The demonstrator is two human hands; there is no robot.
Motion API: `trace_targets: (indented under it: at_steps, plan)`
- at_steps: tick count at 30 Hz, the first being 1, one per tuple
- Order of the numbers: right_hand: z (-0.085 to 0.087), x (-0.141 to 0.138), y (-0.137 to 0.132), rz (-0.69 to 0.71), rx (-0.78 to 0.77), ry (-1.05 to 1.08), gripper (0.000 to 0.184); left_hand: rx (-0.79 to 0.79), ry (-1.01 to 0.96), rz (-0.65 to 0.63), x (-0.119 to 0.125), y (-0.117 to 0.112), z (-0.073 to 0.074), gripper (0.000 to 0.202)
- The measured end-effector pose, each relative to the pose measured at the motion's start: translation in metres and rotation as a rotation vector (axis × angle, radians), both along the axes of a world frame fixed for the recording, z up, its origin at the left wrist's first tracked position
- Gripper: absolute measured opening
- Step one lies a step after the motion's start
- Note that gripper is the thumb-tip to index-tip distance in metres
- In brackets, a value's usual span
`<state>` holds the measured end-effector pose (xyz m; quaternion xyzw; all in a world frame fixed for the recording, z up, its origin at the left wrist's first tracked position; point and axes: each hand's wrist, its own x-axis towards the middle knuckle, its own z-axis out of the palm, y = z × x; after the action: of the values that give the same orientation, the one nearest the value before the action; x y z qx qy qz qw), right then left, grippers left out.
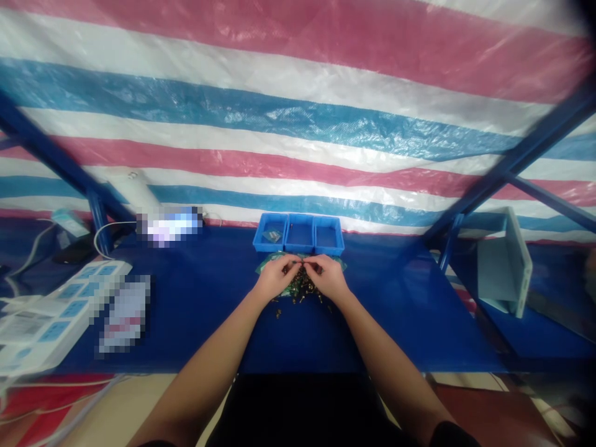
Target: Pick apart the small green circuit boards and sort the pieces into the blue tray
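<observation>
Both hands meet over a pile of small brass-coloured and dark metal parts (pixel 303 287), which lies on a green sheet or bag (pixel 266 263) on the blue table. My left hand (pixel 277 277) is closed, thumb and forefinger pinched together. From the other side my right hand (pixel 328 277) pinches too, its fingertips almost touching the left ones. Whatever sits between the fingertips is too small to name. Just behind the hands stand three joined blue bins (pixel 298 233); the left one contains a small clear packet (pixel 272 236).
A white power strip (pixel 69 310) with cables lies on the left, beside a blurred packet (pixel 125 313). Farther back is a lit, blurred device (pixel 170 226). Blue frame bars (pixel 503 167) slope at both sides, and a grey-white stand (pixel 505 267) is at right. Striped sheeting (pixel 298 124) hangs behind.
</observation>
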<state>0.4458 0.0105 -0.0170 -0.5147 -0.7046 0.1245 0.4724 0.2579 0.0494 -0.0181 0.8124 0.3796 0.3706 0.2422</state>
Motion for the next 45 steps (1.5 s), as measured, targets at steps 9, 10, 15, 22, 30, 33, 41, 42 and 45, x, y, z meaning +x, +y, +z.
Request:
trace_targets:
  at_steps: [9, 10, 15, 22, 30, 33, 41, 42, 45]
  plan:
    - [-0.0003, 0.0, -0.0005, 0.001, 0.0, -0.002, 0.019, 0.003, -0.004, -0.003, 0.0012, -0.0004, 0.0019, 0.022]
    - [-0.0002, 0.0, -0.0006, -0.002, 0.0, -0.001, 0.019, -0.004, -0.002, 0.001, 0.0011, -0.0002, 0.0013, 0.022]
    - [-0.0003, -0.0004, -0.0005, -0.002, -0.002, -0.001, 0.018, 0.0, 0.002, 0.006, 0.0004, 0.0012, -0.0021, 0.022]
    - [-0.0028, -0.0003, 0.0002, -0.007, 0.002, -0.005, 0.018, 0.032, -0.014, -0.007, 0.0013, 0.0012, -0.0009, 0.023]
    - [0.0007, 0.0, -0.001, -0.007, -0.007, 0.006, 0.016, 0.005, 0.006, 0.004, 0.0004, -0.0006, 0.0026, 0.025]
    - [0.0028, 0.0013, -0.001, -0.011, -0.014, 0.001, 0.017, 0.024, -0.006, 0.006, 0.0002, -0.0003, 0.0025, 0.026]
    - [-0.0001, -0.0005, 0.0006, -0.003, -0.018, 0.018, 0.019, -0.009, 0.016, 0.016, 0.0001, -0.0006, 0.0048, 0.024]
    - [-0.0006, -0.0008, 0.0006, -0.002, -0.014, 0.024, 0.02, -0.015, 0.02, 0.016, 0.0001, -0.0008, 0.0049, 0.024]
    - [-0.0011, -0.0012, 0.0003, -0.002, -0.003, 0.037, 0.018, -0.017, 0.027, 0.017, 0.0001, -0.0011, 0.0053, 0.025]
